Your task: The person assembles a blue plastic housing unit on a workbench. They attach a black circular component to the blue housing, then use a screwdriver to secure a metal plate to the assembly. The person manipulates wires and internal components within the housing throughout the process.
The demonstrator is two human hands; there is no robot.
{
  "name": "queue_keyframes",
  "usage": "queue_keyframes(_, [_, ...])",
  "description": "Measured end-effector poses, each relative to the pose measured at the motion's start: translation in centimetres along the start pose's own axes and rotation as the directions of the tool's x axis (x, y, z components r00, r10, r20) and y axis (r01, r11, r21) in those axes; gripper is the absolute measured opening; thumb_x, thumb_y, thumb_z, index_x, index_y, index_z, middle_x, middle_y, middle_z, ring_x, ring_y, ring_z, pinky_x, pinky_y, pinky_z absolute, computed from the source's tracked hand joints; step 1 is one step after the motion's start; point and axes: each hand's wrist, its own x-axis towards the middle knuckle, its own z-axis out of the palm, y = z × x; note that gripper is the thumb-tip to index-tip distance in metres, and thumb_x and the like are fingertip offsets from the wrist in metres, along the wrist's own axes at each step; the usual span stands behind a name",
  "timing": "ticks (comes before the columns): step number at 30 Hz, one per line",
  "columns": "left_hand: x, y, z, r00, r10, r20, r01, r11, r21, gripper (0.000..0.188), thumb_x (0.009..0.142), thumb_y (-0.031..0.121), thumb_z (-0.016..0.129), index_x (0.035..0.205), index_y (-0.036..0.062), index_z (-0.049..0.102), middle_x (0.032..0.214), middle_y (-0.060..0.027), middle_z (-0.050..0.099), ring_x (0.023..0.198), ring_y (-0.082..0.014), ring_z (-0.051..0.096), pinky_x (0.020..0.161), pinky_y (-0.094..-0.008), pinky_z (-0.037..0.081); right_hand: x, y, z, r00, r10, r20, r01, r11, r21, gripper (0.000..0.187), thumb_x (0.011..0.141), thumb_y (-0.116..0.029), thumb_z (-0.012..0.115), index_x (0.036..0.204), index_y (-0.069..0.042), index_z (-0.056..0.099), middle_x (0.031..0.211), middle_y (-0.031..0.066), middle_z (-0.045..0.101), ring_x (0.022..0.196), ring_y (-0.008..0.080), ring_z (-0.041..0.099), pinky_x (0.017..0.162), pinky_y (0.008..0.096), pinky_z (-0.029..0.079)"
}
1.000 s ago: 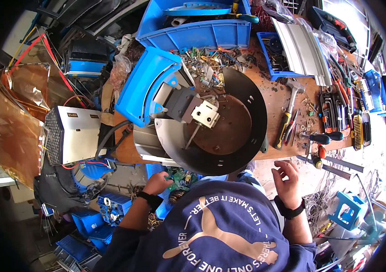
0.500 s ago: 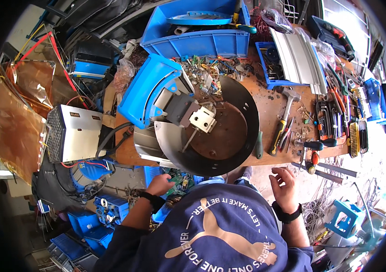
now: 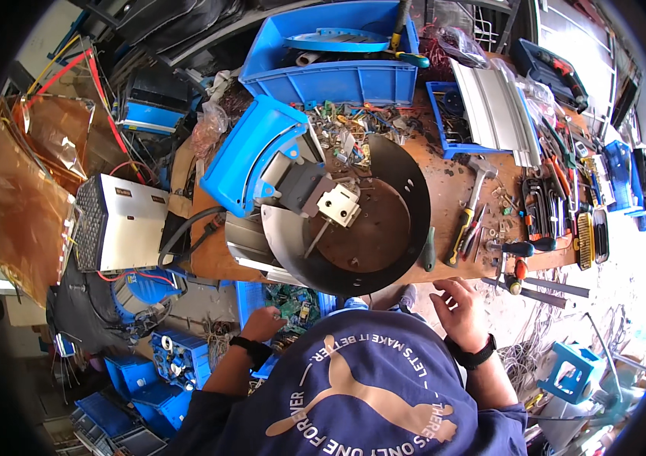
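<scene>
At the table's front edge my right hand hovers empty, its bent fingers apart. My left hand is lower and farther left, over a blue crate of green circuit boards; its fingers are loosely bent, with nothing visible in them. Both hands are apart from the work on the table. There, a wide curved black metal band stands on edge. Leaning over its left side is a blue plastic housing joined to a dark grey block. A cream metal bracket with two holes sits at the block's end, and a thin rod slants below it.
A hammer and a green-handled tool lie right of the band. Small scrap is heaped behind it, before a large blue bin. A white metal box stands left. Clamps overhang the front edge.
My right hand has shifted left and slightly up, closer to the table edge. My left hand has drawn back a little, down and left. The things on the table have stayed put.
</scene>
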Motion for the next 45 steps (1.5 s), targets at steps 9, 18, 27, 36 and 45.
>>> queue_keyframes(9, [0.5,3.7,-1.1,0.998,-0.052,0.025,0.052,0.999,-0.003,0.043,0.075,0.035,0.067,0.1,0.0,0.066,0.091,-0.02,0.067,0.09,-0.0352,0.064,0.081,-0.0413,0.05,-2.6,4.1,-1.9,0.995,0.091,0.046,-0.088,0.994,-0.064,0.019,0.077,-0.007,0.07,0.094,0.0,0.066,0.084,0.0139,0.064,0.068,0.0217,0.064,0.06,0.0307,0.051])
queue_keyframes(18, [0.6,7.1,-0.6,0.997,-0.05,0.055,0.047,0.998,0.04,0.044,0.076,0.034,0.066,0.102,-0.0012,0.065,0.092,-0.0211,0.067,0.09,-0.0346,0.064,0.079,-0.0402,0.05,-5.7,10.8,-2.5,0.955,0.204,0.215,-0.175,0.974,-0.146,0.022,0.073,-0.016,0.07,0.093,-0.005,0.068,0.09,0.0145,0.066,0.081,0.0318,0.065,0.073,0.039,0.052])
queue_keyframes(27, [-0.8,6.4,1.9,0.997,-0.077,0.032,0.075,0.996,0.041,0.046,0.077,0.038,0.066,0.103,-0.0009,0.065,0.097,-0.0217,0.066,0.093,-0.035,0.064,0.081,-0.0401,0.05,-12.6,28.4,1.2,0.813,0.489,0.318,-0.392,0.861,-0.323,0.027,0.074,-0.028,0.067,0.089,-0.005,0.069,0.091,0.0159,0.068,0.088,0.0334,0.065,0.079,0.0419,0.052])
queue_keyframes(36, [-2.8,9.0,2.4,0.99,-0.144,0.013,0.143,0.989,0.034,0.046,0.077,0.038,0.067,0.105,0.0012,0.065,0.097,-0.0197,0.066,0.092,-0.0346,0.064,0.083,-0.0397,0.05,-16.0,35.6,-0.5,0.396,0.885,0.245,-0.898,0.429,-0.099,0.02,0.075,-0.017,0.065,0.085,-0.001,0.068,0.081,0.0147,0.068,0.068,0.0252,0.067,0.062,0.0353,0.055])
queue_keyframes(45, [-2.7,6.0,4.7,0.991,-0.136,0.018,0.133,0.985,0.106,0.048,0.078,0.041,0.067,0.104,0.0007,0.065,0.106,-0.0216,0.064,0.101,-0.0354,0.059,0.089,-0.0423,0.046,-15.7,38.1,-2.7,0.471,0.874,0.118,-0.872,0.442,0.208,0.018,0.08,-0.013,0.058,0.068,0.0,0.061,0.056,0.0058,0.057,0.045,0.0163,0.057,0.041,0.0295,0.047])
